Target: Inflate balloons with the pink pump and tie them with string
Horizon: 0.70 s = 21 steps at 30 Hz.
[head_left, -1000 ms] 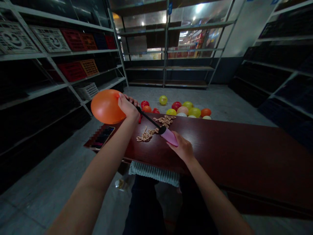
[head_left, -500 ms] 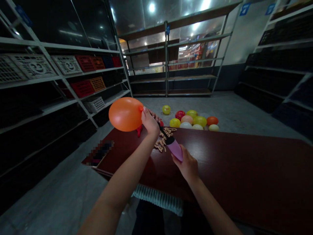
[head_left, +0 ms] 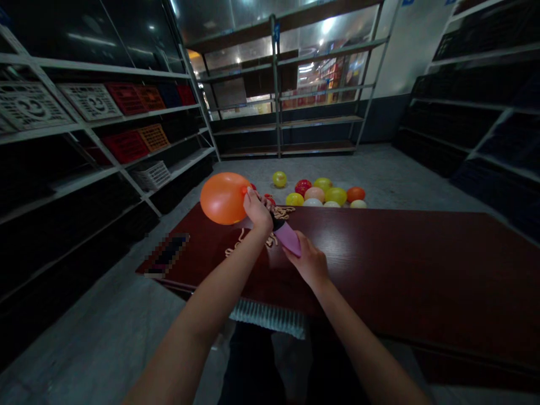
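The left hand (head_left: 258, 210) has its fingers pinched at the orange balloon (head_left: 223, 198)'s neck. The right hand (head_left: 310, 261)'s clamp the pink pump (head_left: 288, 238).

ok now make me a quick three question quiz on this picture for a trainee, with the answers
1. Multiple choice: what colour is the inflated balloon at the left hand?
a) white
b) orange
c) blue

2. True or false: the right hand holds nothing.

3. Fill in the blank: beyond the far edge of the table, the yellow balloon off by itself lies on the ____.

Key:
1. b
2. False; it grips the pink pump.
3. floor
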Tool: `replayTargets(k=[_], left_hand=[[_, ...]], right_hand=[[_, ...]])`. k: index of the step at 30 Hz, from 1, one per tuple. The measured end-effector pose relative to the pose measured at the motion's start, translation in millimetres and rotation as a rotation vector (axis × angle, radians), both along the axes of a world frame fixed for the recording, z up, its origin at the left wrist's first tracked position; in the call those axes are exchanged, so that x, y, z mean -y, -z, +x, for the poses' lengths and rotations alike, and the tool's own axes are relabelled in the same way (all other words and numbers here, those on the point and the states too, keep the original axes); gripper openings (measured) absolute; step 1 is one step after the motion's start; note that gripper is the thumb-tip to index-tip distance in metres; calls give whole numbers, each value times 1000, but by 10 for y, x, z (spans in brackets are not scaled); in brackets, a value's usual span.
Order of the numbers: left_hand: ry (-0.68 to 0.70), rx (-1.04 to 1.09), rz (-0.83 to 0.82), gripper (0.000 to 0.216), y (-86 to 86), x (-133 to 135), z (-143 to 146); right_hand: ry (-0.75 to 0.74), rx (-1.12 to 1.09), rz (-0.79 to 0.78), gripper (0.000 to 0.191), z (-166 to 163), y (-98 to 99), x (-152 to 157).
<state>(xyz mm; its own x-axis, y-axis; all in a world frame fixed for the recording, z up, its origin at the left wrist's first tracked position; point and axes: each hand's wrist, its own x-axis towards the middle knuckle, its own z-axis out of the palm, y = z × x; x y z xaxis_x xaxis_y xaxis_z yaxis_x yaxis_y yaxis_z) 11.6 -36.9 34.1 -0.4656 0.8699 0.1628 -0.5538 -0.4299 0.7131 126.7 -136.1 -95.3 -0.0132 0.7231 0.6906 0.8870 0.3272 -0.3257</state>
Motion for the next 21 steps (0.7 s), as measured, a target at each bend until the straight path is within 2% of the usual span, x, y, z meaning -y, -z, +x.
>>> replayTargets(k=[12, 21], left_hand=[[-103, 69, 85, 50, -362, 40, -726], [-104, 86, 121, 46, -694, 47, -929]], right_hand=[[-138, 75, -17, 50, -19, 3, 32], [-164, 53, 4, 50, -8, -59, 72]])
